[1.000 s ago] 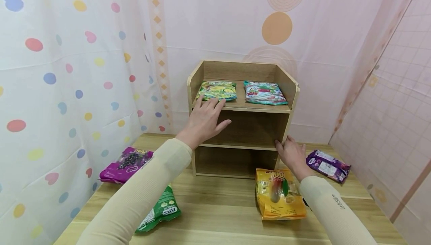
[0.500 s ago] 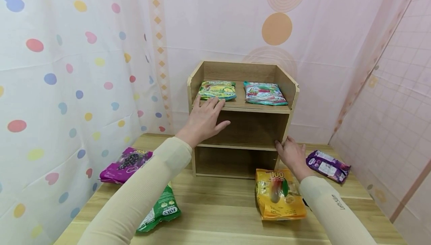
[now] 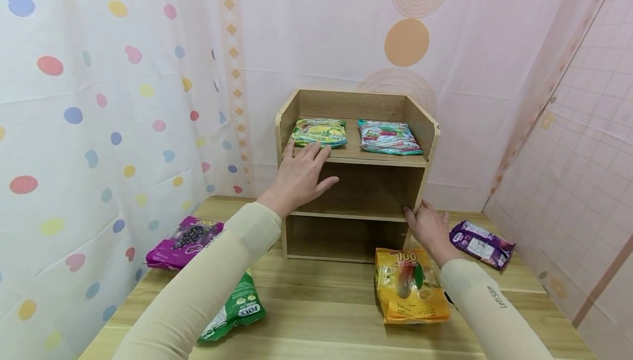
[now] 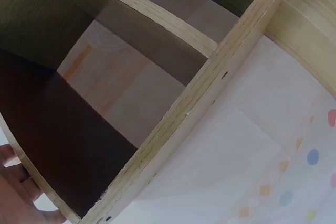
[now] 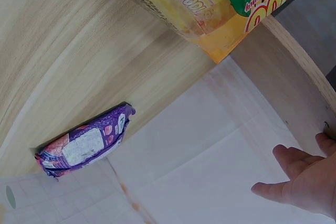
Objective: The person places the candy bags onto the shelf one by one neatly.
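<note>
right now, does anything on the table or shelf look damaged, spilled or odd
The shelf unit looks slightly damaged: in the left wrist view, small dark nicks mark its otherwise pale left panel. No spill shows on the table, and nothing else stands out.

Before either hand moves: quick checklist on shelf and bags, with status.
1. Yellow-green packet and teal packet both on the top board: ok.
2. Left hand clear of the yellow-green packet: cannot tell; they overlap in the head view.
3. Right hand gripping the right side panel: cannot tell.
4. Bottom compartment unobstructed: not ok; orange bag covers its right end in the head view.
5. Green bag fully visible: not ok; left sleeve hides part.
6. Dark purple packet apart from the right hand: ok.
</note>
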Action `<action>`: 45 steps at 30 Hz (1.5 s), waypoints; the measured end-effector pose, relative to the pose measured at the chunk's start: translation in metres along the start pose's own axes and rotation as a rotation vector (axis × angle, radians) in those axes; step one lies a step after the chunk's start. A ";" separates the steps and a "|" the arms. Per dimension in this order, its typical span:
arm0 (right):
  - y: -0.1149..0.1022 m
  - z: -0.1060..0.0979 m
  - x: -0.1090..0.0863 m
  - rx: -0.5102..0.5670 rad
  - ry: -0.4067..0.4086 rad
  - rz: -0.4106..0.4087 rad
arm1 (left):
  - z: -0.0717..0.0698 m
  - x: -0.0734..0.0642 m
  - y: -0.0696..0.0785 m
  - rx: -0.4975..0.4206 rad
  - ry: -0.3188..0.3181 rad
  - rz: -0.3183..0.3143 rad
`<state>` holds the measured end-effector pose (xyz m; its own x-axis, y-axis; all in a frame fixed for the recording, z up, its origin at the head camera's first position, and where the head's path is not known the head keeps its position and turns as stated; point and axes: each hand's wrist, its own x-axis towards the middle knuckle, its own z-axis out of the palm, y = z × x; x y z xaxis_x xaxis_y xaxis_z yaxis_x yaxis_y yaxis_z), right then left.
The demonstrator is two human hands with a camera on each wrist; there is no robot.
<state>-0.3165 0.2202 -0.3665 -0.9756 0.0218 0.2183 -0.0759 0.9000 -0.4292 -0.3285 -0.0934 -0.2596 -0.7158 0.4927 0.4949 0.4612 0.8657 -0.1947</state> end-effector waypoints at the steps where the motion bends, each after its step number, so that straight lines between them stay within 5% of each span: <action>1: 0.000 0.000 0.000 -0.001 0.001 -0.001 | 0.000 0.000 0.000 0.000 0.008 0.003; 14: 0.003 0.002 0.003 -0.007 0.020 -0.011 | 0.007 -0.005 -0.002 0.010 0.248 0.072; 33: 0.003 0.002 0.004 -0.008 0.028 0.002 | 0.009 -0.024 -0.011 -0.032 0.285 0.098; 45: 0.003 0.003 0.003 0.001 0.018 0.005 | 0.012 -0.048 -0.019 -0.101 0.442 0.188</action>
<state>-0.3204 0.2217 -0.3702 -0.9721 0.0339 0.2321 -0.0716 0.8995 -0.4311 -0.3090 -0.1321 -0.2894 -0.3345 0.5355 0.7755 0.6248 0.7420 -0.2430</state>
